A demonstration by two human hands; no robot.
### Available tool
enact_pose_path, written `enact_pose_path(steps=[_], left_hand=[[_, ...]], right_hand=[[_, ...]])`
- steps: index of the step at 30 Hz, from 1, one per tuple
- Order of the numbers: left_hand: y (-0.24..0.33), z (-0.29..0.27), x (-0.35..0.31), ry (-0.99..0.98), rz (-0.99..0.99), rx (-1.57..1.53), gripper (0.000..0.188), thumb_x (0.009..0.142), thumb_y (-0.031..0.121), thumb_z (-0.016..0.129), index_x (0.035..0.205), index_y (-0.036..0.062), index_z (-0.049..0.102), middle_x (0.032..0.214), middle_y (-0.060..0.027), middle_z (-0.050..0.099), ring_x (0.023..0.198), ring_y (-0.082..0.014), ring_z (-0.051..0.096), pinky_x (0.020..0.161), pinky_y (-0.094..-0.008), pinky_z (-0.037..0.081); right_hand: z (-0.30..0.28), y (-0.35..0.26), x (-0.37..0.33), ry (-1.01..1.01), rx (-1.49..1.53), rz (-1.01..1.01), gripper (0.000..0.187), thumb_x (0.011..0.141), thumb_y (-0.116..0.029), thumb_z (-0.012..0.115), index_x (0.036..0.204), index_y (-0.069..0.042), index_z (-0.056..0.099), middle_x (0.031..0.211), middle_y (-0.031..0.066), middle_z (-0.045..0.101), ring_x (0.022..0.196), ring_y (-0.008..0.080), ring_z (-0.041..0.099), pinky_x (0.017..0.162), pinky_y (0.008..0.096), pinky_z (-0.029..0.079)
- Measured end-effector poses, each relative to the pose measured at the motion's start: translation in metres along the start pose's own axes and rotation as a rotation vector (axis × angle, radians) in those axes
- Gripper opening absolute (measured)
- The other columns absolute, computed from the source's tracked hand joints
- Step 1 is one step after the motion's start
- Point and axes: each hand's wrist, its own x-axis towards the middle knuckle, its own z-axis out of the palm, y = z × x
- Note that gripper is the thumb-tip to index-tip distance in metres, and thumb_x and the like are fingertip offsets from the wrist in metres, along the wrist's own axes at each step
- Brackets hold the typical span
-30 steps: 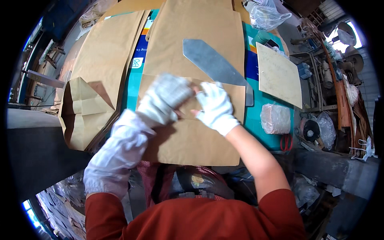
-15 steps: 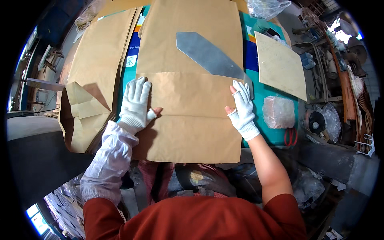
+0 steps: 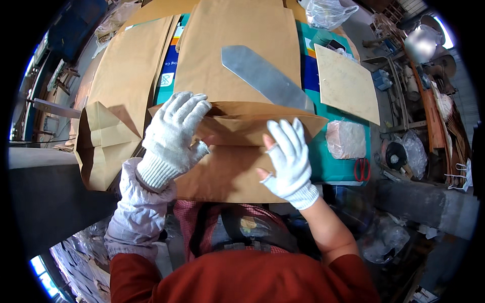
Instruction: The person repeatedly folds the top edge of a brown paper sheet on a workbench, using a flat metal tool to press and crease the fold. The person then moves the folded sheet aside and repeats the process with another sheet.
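A brown kraft paper bag point(image 3: 230, 174) lies before me, its far end raised into a wide gap between two layers. My left hand point(image 3: 174, 136), in a white knitted glove with a bare thumb tip, rests at the left end of this raised edge, fingers stretched out. Over the right part of the bag is my right hand point(image 3: 292, 161), gloved likewise with some fingertips bare and its fingers spread. Neither hand grips anything that I can see. Beyond the raised edge, a flat grey metal plate point(image 3: 262, 76) with a pointed end lies slantwise on more kraft paper point(image 3: 237, 30).
Stacked kraft sheets point(image 3: 129, 65) and a folded bag end point(image 3: 108, 144) lie at left. To the right, on a green printed sheet point(image 3: 323, 171), are a beige board point(image 3: 346, 83), a plastic-wrapped block point(image 3: 346, 140) and red-handled scissors point(image 3: 362, 169). A clear plastic bag point(image 3: 331, 12) sits far right.
The bag's far edge has risen and parted from lying flat. My left hand has shifted slightly right and up; my right hand has moved left and nearer me.
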Motion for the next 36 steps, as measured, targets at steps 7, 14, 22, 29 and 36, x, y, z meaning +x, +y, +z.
enact_pose_path(steps=[7,14,22,29,36], left_hand=[[0.004,-0.003,0.001,0.011,-0.003,-0.001,0.071,0.076,0.025,0.083,0.138,0.0035,0.058,0.144,-0.0182,0.059,0.138,-0.0414,0.051,0.112,-0.052,0.044],[-0.021,0.014,0.072,-0.189,-0.244,0.12,0.06,0.079,0.016,0.073,0.136,0.0053,0.06,0.134,-0.0183,0.064,0.129,-0.039,0.055,0.113,-0.0475,0.042],[0.026,0.055,-0.02,0.267,0.176,0.557,0.013,0.089,0.01,0.069,0.099,0.0014,0.066,0.102,-0.0171,0.067,0.076,-0.0324,0.063,0.078,-0.0427,0.058],[0.074,0.07,-0.053,-0.148,0.176,-0.101,0.036,0.092,0.018,0.064,0.126,0.0089,0.069,0.125,-0.0129,0.07,0.123,-0.0316,0.063,0.103,-0.0418,0.052],[0.092,0.169,0.042,-0.704,0.359,-0.336,0.046,0.087,0.024,0.069,0.13,0.0086,0.065,0.126,-0.0181,0.067,0.114,-0.0378,0.065,0.098,-0.043,0.053]], right_hand=[[0.005,-0.026,0.066,0.024,-0.048,-0.048,0.063,0.07,-0.023,0.084,0.126,0.001,0.067,0.15,0.0225,0.052,0.142,0.0432,0.044,0.121,0.0652,0.03],[0.005,-0.066,0.027,0.16,0.057,-0.005,0.027,0.083,-0.009,0.079,0.109,-0.005,0.073,0.117,0.0105,0.068,0.116,0.0354,0.064,0.101,0.0449,0.054],[0.011,0.029,-0.057,0.529,1.035,0.737,0.092,0.105,-0.072,0.028,0.138,0.006,0.062,0.144,0.0145,0.063,0.133,0.0297,0.058,0.117,0.0427,0.041],[0.045,0.072,-0.096,0.298,1.263,0.698,0.095,0.103,-0.075,0.031,0.134,0.009,0.063,0.146,0.0193,0.061,0.142,0.0305,0.05,0.124,0.0438,0.031],[0.039,0.083,-0.073,0.255,1.31,0.649,0.073,0.108,-0.053,0.044,0.142,0.01,0.055,0.15,0.0205,0.057,0.142,0.031,0.051,0.123,0.042,0.032]])
